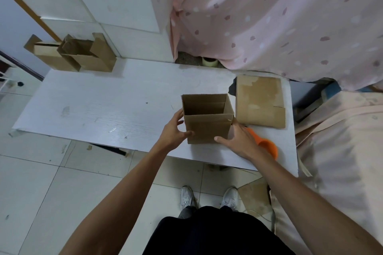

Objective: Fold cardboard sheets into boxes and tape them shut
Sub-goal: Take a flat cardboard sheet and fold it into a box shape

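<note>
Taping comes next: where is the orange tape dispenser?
Head view: the tape dispenser lies near-right on the table, partly behind the right hand, beside the open box.

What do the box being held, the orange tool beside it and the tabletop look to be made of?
Box: cardboard, matte brown, with creased fold lines. Orange tool: probably moulded plastic, smooth uniform colour. Tabletop: white with fine grain lines and a glare patch, perhaps laminated board; unsure.

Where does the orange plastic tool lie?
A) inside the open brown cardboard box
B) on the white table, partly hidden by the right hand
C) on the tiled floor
B: the orange plastic tool lies on the white table, and the right hand partly covers it.
</note>
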